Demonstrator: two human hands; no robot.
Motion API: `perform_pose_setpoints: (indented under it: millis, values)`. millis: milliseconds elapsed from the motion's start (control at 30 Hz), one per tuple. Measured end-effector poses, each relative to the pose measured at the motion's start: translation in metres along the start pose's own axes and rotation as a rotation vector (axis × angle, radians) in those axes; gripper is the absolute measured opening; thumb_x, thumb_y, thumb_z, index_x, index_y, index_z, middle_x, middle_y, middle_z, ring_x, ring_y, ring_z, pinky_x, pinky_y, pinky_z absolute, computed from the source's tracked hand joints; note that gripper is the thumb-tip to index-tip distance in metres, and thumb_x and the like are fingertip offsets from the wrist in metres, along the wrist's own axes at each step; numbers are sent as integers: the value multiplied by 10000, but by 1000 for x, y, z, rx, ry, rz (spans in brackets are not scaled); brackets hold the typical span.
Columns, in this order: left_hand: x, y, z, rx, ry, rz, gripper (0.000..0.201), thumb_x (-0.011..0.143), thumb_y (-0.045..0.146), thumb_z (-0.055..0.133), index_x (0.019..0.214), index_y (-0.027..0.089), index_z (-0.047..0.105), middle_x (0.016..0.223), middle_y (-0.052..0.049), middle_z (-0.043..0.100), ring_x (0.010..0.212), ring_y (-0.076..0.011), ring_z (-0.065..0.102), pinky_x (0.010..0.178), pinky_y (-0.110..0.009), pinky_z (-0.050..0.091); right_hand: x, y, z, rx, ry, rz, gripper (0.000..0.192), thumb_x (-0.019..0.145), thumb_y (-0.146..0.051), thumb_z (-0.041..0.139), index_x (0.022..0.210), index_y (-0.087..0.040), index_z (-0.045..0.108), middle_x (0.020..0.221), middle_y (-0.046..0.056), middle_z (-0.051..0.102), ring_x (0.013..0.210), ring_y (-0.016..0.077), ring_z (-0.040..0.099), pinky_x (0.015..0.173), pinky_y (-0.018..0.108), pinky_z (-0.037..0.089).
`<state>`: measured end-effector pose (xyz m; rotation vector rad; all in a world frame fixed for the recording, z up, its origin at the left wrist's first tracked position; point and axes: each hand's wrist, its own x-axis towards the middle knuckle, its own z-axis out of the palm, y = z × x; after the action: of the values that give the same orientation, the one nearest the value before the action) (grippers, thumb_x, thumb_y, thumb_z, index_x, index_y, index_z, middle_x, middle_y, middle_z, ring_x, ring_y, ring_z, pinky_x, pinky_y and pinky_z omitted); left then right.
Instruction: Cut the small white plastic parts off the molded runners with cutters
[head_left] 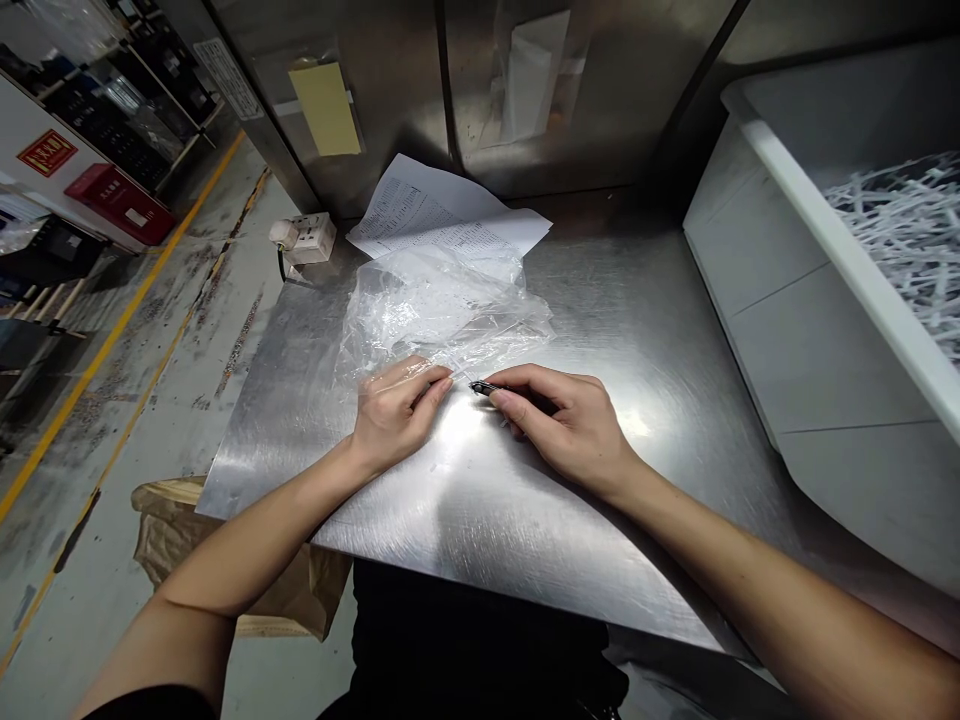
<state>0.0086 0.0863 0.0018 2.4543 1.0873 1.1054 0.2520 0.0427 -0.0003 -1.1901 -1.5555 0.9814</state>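
My left hand (pixel 401 410) is closed in a pinch at the near edge of a crumpled clear plastic bag (pixel 442 305). A thin pale piece (pixel 461 378) runs from its fingertips toward my right hand; its exact kind is too small to tell. My right hand (pixel 559 415) grips a small dark metal tool (pixel 481 388) resembling a nail clipper between thumb and forefinger, its tip pointing left toward the pale piece. Both hands are just above the steel table (pixel 480 500). The bag holds small whitish items that I cannot make out.
Printed paper (pixel 442 215) lies behind the bag, near a white power socket (pixel 311 238). A large pale bin (pixel 810 290) with shredded paper strips (pixel 907 230) stands on the right. At lower left, a brown paper bag (pixel 165 520) sits below the table edge.
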Motion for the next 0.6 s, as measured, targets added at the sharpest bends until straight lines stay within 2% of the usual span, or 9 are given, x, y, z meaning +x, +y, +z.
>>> perform_pose_setpoints:
  millis: [133,333,433,500,600]
  values:
    - [1,2,-1,16,-31,-34,177,1123,271,666,1053,200,813,859,-28,812,752,-155,738,723,-288,536,1,0,0,36,11,33,183,1057,-386,766,1097,-237,864,890,35,836,858,237,797,678,337,577]
    - [-1,4,-2,-47,-75,-86,198,1123,297,661,1057,200,822,865,-31,807,730,-152,709,702,-291,509,6,2,-4,67,99,50,210,1031,-393,774,1097,-216,864,929,51,826,835,223,753,669,338,550]
    - [0,2,0,-247,-86,-247,219,1113,359,698,1028,200,822,842,-30,812,736,-155,720,698,-284,538,7,3,-4,68,112,50,215,1020,-391,781,1099,-210,864,924,55,821,829,221,743,654,334,543]
    - [3,0,-1,-437,-66,-392,280,1089,434,741,970,189,806,789,-30,791,671,-142,684,628,-269,526,8,4,-3,59,115,59,214,1009,-392,791,1098,-212,863,918,56,819,823,222,740,644,334,542]
    - [10,0,-4,-666,-51,-549,357,1024,526,818,963,175,794,718,-23,741,529,-94,522,480,-243,385,8,5,-2,59,120,65,220,1001,-401,800,1103,-218,865,917,54,817,828,226,746,639,336,544]
